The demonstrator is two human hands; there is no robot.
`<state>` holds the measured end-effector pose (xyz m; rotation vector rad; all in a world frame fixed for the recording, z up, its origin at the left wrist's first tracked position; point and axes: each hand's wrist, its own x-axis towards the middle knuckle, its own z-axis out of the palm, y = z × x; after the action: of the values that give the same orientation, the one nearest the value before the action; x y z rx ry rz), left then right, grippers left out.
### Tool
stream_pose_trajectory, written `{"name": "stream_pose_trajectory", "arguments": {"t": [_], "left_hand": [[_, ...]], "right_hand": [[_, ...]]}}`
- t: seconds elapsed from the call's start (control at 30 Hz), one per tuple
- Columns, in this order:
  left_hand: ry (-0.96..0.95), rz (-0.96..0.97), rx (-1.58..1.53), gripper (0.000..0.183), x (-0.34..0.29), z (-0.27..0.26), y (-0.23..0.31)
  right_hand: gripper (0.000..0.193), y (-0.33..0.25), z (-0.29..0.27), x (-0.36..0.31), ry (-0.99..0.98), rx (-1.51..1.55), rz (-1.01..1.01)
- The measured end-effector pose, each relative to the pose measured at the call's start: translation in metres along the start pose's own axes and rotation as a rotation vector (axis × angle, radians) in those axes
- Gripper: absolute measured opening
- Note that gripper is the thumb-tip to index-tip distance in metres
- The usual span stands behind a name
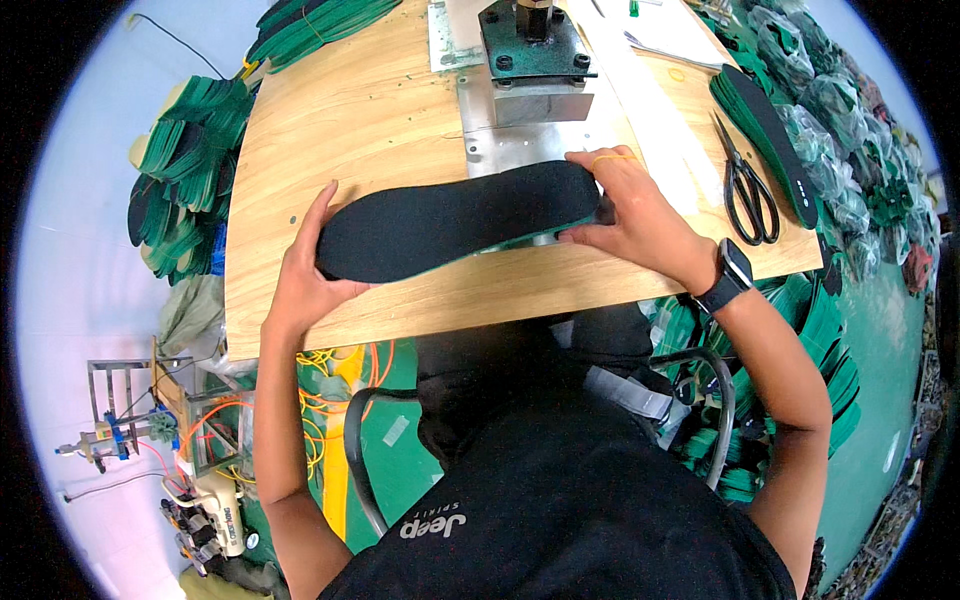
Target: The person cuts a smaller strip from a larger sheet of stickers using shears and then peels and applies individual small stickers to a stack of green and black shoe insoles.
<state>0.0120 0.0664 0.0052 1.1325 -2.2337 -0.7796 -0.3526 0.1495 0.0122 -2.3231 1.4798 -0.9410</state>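
Note:
A black insole (455,222) with a green edge is held level above the front of the wooden table (350,130). My left hand (312,275) is closed on its left end, thumb along the near edge and fingers at the far side. At the other end my right hand (630,210) grips the insole between thumb and fingers. A yellow band loops round one finger of that hand, and a dark watch (730,275) sits on the wrist. Whether one insole or a thin stack is held, I cannot tell.
Behind the insole stands a metal press (538,60) with a steel block. Black-handled scissors (750,195) and an insole stack (765,140) lie at the right. More green insoles (190,130) are piled at the left. Plastic-wrapped bundles (830,100) crowd the far right.

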Motion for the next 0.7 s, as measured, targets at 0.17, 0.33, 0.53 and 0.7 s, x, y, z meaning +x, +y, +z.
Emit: {"name": "stream_pose_trajectory", "arguments": {"t": [0.17,0.33,0.53,0.7], "left_hand": [[0.037,0.033,0.023,0.106,0.016,0.001,-0.009],[0.054,-0.004,-0.035,0.1,0.036,0.003,-0.007],[0.032,-0.04,-0.238,0.094,0.056,0.005,-0.018],[0.072,-0.015,-0.121,0.095,0.067,0.006,-0.03]], "right_hand": [[0.063,0.004,0.008,0.007,0.081,-0.034,0.122],[0.062,0.014,0.014,0.017,0.148,-0.059,0.16],[0.07,0.018,0.02,0.03,0.232,0.002,0.262],[0.077,0.028,0.023,0.034,0.226,-0.086,0.27]]}}
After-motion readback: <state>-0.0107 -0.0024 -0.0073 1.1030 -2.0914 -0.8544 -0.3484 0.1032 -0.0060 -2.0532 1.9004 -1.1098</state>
